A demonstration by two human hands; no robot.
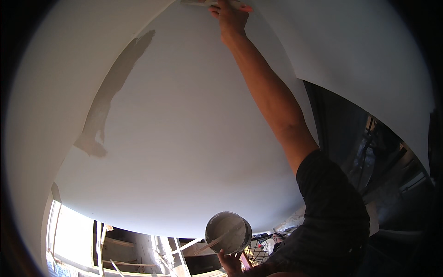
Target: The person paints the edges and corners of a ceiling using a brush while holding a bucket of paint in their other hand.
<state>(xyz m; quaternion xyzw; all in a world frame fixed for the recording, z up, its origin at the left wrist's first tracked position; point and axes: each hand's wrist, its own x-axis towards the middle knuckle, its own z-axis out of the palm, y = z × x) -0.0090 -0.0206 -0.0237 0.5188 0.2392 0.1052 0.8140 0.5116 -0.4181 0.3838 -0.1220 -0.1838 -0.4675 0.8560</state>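
Note:
My right hand [230,16] is stretched far up against the pale panel [194,115], fingers closed round a putty knife [196,2] with a grey blade and a reddish end. The top of the picture cuts part of it off. Low in the picture, my left hand [229,262] holds a round bucket [249,233] from its near side. Inside the bucket is greyish filler [224,226], and a thin stick [217,242] lies slantwise across its mouth. A wet-looking grey-brown smear of filler [108,90] runs along the panel's left edge.
Another pale surface [41,106] meets the panel on the left, and one more [360,51] on the right. Below are a bright opening [74,231], wooden poles [100,249] and a dark wire crate [259,251]. A dark gap [341,124] shows beyond my right arm.

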